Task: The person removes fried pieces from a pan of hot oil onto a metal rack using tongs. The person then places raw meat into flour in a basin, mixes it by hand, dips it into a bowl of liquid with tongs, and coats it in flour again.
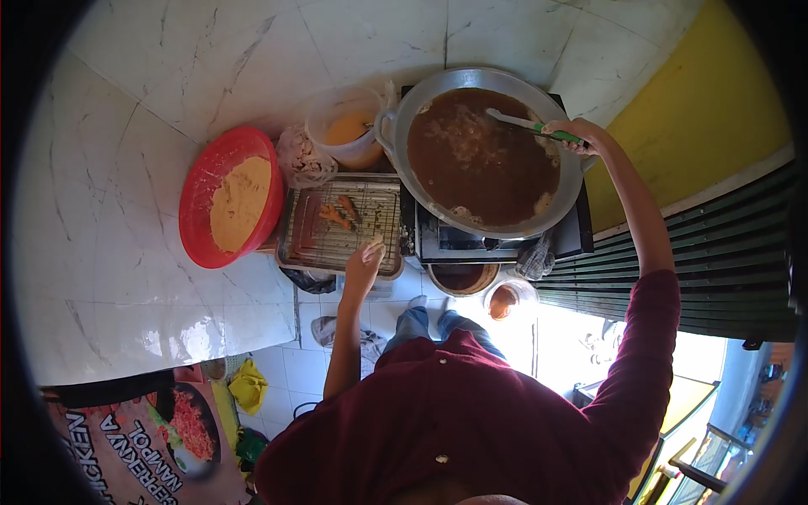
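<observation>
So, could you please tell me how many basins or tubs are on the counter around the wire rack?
2: a red basin left of the rack, and a clear tub behind it, beside the wok. Others may be hidden.

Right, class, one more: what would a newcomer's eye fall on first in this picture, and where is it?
Probably the wide pan of brown liquid, right of centre, with the right hand holding a green-handled utensil over it. Next, the bright red bowl of pale yellow powder, at left. Between them, orange-brown pieces lie on a wire rack, the left hand at its near side.
</observation>
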A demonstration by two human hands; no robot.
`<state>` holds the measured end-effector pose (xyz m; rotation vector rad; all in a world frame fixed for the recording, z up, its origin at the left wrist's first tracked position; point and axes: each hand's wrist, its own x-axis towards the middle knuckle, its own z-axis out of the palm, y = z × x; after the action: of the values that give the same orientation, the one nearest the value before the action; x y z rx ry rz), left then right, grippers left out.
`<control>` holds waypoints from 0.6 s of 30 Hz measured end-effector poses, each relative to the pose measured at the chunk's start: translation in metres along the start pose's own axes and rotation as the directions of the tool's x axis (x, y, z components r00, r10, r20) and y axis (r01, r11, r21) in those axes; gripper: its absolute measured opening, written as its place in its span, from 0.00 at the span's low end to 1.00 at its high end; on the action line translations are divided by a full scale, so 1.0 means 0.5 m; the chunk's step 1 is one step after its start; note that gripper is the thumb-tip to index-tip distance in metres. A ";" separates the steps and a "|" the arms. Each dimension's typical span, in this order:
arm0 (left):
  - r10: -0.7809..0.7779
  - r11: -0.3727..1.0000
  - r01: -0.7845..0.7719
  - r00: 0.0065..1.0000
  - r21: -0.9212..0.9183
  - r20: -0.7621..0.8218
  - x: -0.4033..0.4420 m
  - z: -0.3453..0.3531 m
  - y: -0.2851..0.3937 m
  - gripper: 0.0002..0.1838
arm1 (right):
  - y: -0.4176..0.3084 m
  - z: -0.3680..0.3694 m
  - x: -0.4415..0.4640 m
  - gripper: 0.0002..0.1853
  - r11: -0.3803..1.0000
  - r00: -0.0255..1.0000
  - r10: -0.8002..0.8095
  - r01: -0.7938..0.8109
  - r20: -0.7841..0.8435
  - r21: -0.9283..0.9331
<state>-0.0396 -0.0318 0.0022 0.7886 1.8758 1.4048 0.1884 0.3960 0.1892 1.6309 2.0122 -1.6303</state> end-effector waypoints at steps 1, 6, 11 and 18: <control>-0.010 1.000 0.010 1.000 -0.013 -0.002 -0.001 -0.001 0.003 0.17 | -0.003 0.004 0.007 0.15 1.000 1.000 0.019 -0.020 0.022 0.021; -0.035 0.999 0.035 0.999 -0.013 0.006 -0.003 -0.007 0.002 0.18 | -0.007 0.022 0.032 0.14 1.000 1.000 -0.004 0.004 0.021 0.021; -0.064 0.998 0.064 0.998 -0.030 0.001 -0.003 -0.008 -0.007 0.18 | 0.010 -0.010 0.008 0.14 0.995 0.993 -0.032 0.020 0.115 0.099; -0.019 1.000 0.020 1.000 -0.016 0.020 0.000 0.003 -0.001 0.17 | 0.048 -0.025 -0.073 0.14 0.978 0.998 -0.056 0.053 0.012 0.201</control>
<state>-0.0384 -0.0310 0.0017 0.7719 1.8497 1.3934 0.2281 0.3780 0.2015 1.6284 1.9566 -1.9159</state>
